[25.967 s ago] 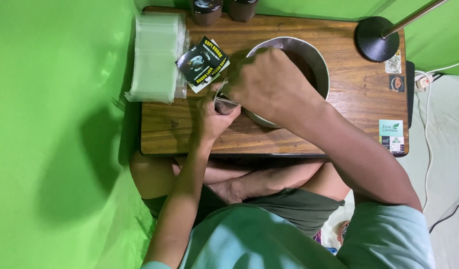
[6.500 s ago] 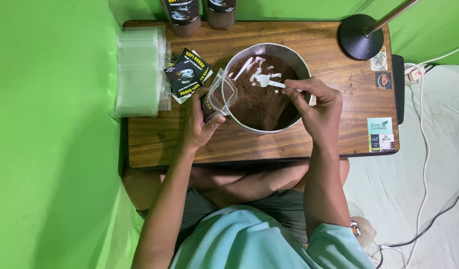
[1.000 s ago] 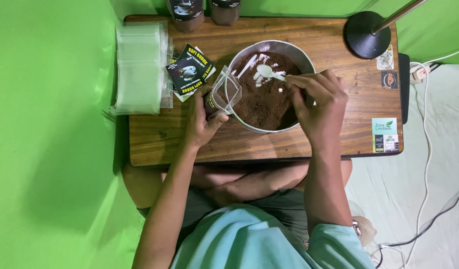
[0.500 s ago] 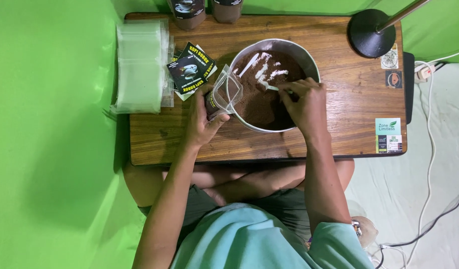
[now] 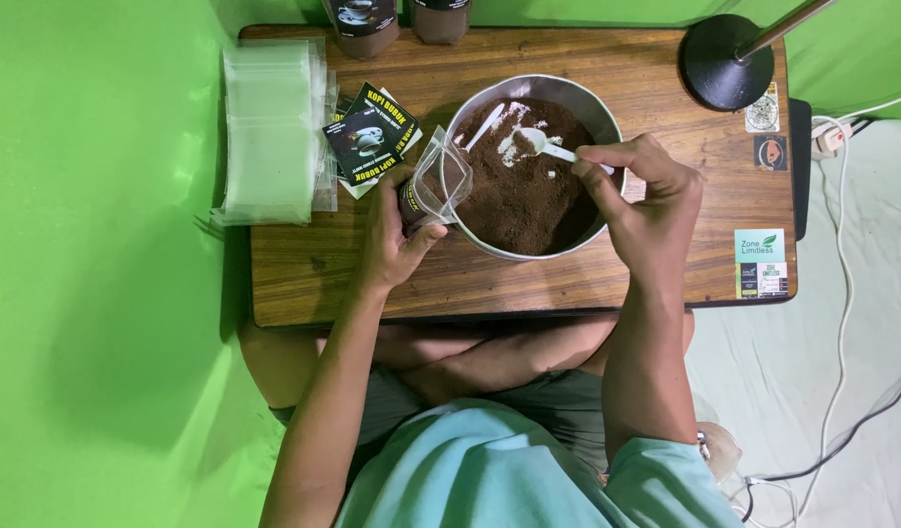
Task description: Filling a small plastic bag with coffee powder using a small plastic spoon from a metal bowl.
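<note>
Two hands over the bench. Left hand grips a small clear pouch, mouth held open, tilted against the left rim of the metal bowl. Right hand pinches the handle of a white plastic spoon between thumb and fingers; spoon bowl sits over the brown powder, near the upper middle of the bowl. Spoon and pouch are apart, powder between them. White streaks show on the powder surface near the spoon.

Metal bowl sits mid-bench, closer to the far edge. Black printed sachets lie fanned just left of the bowl, partly behind the pouch and the left hand. Stack of empty clear bags at the bench's far-left corner, overhanging the left edge. Two dark jars at the far edge, cut off by the frame. Round black lamp base with a slanted rod at the far-right corner. Stickers along the right edge. Person sits cross-legged at the near edge; green backdrop to the left.
</note>
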